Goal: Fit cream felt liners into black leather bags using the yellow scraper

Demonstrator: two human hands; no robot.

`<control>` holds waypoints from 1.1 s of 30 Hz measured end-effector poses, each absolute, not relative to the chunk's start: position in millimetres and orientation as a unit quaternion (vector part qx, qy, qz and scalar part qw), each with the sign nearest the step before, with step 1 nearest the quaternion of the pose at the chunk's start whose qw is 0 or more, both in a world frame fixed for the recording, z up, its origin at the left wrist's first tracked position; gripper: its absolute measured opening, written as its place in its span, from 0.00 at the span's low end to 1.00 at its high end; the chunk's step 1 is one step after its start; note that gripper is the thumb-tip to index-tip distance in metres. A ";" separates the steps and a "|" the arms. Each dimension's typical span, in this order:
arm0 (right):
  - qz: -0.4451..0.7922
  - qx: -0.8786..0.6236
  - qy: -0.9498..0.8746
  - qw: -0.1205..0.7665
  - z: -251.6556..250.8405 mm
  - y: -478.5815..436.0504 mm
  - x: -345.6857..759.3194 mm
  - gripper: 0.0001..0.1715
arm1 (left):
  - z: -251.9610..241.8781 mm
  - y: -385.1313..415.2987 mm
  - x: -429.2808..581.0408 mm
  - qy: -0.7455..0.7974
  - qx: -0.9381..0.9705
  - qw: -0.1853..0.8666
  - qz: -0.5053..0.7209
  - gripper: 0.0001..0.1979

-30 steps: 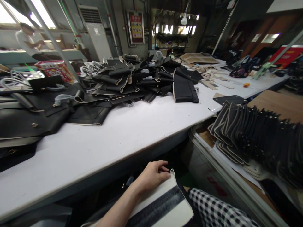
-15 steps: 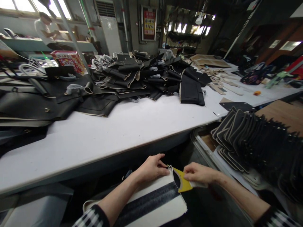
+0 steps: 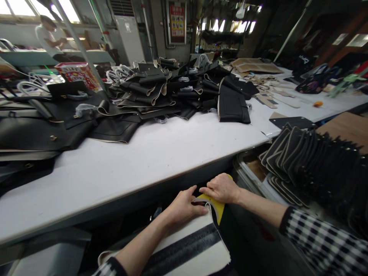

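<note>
Pressing of a yellow piece (image 3: pixel 217 208) onto the top corner of a cream panel (image 3: pixel 186 249) with a dark stripe. The panel lies on the person's lap, below the near edge of the white table (image 3: pixel 161 153).

Left hand (image 3: pixel 184 209): fingers curled and closed on the panel's upper edge, pinning the corner. Right hand (image 3: pixel 221 188): fingers closed down over the upper part of the yellow piece. Only the lower tip and a sliver behind the knuckles show, and the two hands touch.

Step in hand, as judged: seating the yellow piece against the panel corner. Any further seating would call for the left hand to hold the corner steady while the right slides or presses along the curved edge. How squarely the piece sits is hidden under the hand.

Compared with half a second earlier, the right hand has moved up and to the left. It then pinched the piece by its outer end, apart from the left hand, and more of the yellow face showed.

On the table lies a heap of black leather parts (image 3: pixel 161 90). A row of dark pieces (image 3: pixel 310 161) stands to the right.
</note>
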State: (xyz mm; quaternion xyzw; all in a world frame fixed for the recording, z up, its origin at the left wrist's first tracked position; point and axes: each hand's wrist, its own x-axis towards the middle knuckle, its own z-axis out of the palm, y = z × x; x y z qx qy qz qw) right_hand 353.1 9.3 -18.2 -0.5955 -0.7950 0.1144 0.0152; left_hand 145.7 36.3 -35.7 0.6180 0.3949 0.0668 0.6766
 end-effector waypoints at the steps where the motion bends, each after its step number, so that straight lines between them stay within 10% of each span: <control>1: 0.107 -0.588 -0.802 0.006 -17.5 11.0 352.2 0.39 | -33.0 36.1 145.8 0.386 0.612 0.686 0.069 0.50; 10: 0.072 -0.541 -0.836 -0.050 -12.1 19.8 348.3 0.40 | -30.3 36.5 140.5 0.309 0.707 0.632 0.073 0.15; 33: 0.057 -0.585 -0.803 -0.096 -16.9 -0.6 337.8 0.41 | -28.0 35.6 142.9 0.284 0.785 0.548 0.047 0.12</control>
